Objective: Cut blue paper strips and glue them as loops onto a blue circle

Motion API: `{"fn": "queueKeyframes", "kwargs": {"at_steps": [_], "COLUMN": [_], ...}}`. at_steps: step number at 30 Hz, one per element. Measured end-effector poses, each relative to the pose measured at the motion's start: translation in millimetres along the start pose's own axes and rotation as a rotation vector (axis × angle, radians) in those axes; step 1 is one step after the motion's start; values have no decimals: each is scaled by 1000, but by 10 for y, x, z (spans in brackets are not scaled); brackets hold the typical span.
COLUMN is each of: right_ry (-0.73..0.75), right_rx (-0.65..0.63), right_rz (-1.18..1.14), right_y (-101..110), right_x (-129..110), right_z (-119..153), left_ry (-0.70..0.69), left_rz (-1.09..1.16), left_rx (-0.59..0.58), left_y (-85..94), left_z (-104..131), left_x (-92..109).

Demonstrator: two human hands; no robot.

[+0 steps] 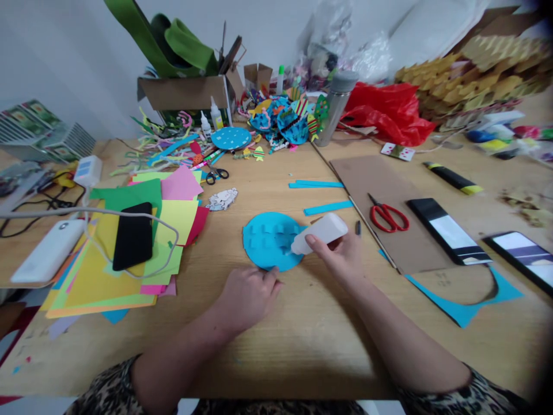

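Note:
A round blue paper disc [270, 258] lies on the table before me, with short folded blue tabs raised in rows across its face. My right hand [343, 253] grips a white glue bottle [328, 228], tilted so that its nozzle points down at the disc's right part. At the disc's near edge, my left hand [250, 297] has its fingers curled, with fingertips holding the rim. Blue paper strips [328, 207] lie just beyond the bottle. To the left of them is a cut-out paper drawing [222, 199].
Coloured paper sheets [173, 222] with a black phone [133, 236] and a cable lie left. Right are brown cardboard [358, 173], red scissors [389, 218] and more phones [449, 230]. Craft scraps, small bottles and a grey flask [337, 104] stand at the back.

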State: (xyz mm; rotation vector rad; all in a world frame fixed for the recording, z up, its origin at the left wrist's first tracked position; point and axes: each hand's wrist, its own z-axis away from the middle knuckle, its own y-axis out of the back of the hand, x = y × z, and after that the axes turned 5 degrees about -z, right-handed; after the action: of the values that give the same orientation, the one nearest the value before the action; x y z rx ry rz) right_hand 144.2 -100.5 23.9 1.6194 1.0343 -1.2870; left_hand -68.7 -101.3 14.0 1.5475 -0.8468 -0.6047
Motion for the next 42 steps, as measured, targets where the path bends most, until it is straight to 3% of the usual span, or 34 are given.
{"fn": "queueKeyframes", "kwargs": {"at_steps": [28, 37, 42], "right_ry": [19, 63, 90], "right_rx": [11, 69, 28], "right_rz": [25, 186, 192], "right_y": [9, 128, 121], "right_x": [-22, -39, -56], "right_z": [1, -62, -52], "left_ry": [42, 36, 27], "left_rz": [43, 16, 5], "left_rx": [-140, -116, -91], "left_y": [54, 52, 29], "left_z": [-14, -12, -10], "left_x": [9, 12, 2]}}
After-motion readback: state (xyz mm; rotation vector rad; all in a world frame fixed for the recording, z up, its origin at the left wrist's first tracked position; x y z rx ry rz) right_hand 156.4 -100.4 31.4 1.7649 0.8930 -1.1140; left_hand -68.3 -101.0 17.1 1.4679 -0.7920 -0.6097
